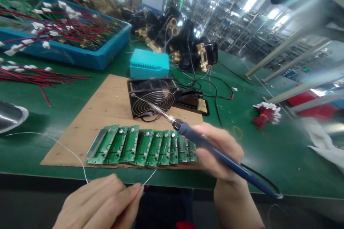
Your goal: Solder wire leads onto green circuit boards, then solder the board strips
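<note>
My right hand (pixel 219 150) is closed around the blue handle of a soldering iron (pixel 206 145). Its metal tip points up and left, in front of the fan's round grille. Between thumb and fingers, my left hand (pixel 104 202) pinches a thin solder wire (pixel 149 177), whose short end reaches toward the boards. The wire's other length runs left to a spool (pixel 12 116) at the table's left side. Several green circuit boards (pixel 145 148) lean overlapped in a row on a brown cardboard sheet (pixel 92 102). My right hand hides part of the row's right end.
A black fan (pixel 153 96) stands behind the boards, near a teal box (pixel 149 63) and an iron stand with a sponge (pixel 202 106). Red wires with white connectors fill a blue bin (pixel 103 57). A wire bundle (pixel 264 116) lies right. Brass-fitted parts (pixel 185 43) sit behind.
</note>
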Available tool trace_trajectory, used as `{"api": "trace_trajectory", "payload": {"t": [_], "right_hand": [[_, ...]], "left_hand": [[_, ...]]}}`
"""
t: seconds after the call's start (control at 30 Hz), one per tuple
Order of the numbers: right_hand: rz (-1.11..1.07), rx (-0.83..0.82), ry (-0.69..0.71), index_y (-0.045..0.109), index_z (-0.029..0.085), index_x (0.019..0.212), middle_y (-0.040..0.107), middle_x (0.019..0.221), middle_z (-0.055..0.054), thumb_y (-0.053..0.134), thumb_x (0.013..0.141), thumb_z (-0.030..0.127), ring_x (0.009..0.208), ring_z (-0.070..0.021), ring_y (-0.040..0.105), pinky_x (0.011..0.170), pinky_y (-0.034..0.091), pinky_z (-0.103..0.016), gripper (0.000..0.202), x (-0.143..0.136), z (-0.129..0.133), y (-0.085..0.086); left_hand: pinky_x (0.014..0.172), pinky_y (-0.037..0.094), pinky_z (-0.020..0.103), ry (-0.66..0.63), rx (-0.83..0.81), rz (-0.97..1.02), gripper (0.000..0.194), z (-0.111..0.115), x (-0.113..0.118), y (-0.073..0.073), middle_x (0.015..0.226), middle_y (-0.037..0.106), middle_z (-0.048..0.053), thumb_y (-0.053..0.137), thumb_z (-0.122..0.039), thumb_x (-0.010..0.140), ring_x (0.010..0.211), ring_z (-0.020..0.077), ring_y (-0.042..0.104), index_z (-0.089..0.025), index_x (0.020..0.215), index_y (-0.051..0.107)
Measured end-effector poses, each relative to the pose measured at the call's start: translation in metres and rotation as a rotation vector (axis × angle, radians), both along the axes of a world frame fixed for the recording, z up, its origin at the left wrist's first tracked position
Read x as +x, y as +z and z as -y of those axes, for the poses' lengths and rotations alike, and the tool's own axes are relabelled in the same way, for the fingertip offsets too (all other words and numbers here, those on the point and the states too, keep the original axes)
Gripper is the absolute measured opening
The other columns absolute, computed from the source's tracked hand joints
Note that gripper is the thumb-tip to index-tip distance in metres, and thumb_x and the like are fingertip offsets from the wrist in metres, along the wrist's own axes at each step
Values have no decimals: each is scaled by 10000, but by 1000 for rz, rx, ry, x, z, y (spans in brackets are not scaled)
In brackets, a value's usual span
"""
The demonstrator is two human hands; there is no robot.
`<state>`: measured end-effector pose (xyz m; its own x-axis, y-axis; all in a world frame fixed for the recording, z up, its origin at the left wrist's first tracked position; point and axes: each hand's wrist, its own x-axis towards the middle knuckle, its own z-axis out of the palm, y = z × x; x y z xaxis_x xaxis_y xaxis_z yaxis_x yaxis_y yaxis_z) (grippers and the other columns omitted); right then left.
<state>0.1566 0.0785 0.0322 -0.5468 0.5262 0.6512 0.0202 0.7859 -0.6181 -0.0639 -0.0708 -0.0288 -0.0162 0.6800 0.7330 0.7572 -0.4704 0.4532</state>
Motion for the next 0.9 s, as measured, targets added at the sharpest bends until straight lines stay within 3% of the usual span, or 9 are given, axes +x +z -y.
{"api": "trace_trajectory", "payload": {"t": [0.1,0.2,0.37,0.63,0.9], "right_hand": [[-176,-124,-206,686,230,1125,732,866,-18,720,866,224,663,-173,712,556,580,-280,261,-3,0,-4],[-319,-159,-346,726,217,943,683,688,12,682,900,286,499,-141,639,428,517,-251,93,-6,-2,-5],[-421,-130,-534,699,218,723,582,575,24,635,894,303,452,-127,553,326,361,-234,202,-10,-6,-6],[-345,-116,-518,704,216,724,590,585,22,618,893,276,512,-137,556,418,385,-263,199,-9,-4,-10],[-328,-150,-438,698,207,762,593,594,25,606,912,267,477,-135,523,400,362,-276,186,-8,-3,-11]], "left_hand": [[543,514,204,-24,25,-86,129,-4,1,-2,601,660,-46,699,-77,838,506,84,625,-200,872,676],[581,505,220,-13,28,-103,108,-7,6,1,602,659,-37,683,-73,863,532,83,624,-177,845,657],[637,479,235,18,26,-83,114,-15,12,6,612,647,-24,671,-38,869,572,83,606,-143,832,644],[592,466,242,8,0,-66,157,-23,14,6,575,589,-26,658,-29,872,559,105,572,-156,789,620],[581,477,238,19,0,-75,177,-25,16,10,574,593,-28,636,-24,880,536,104,569,-161,772,608]]}}
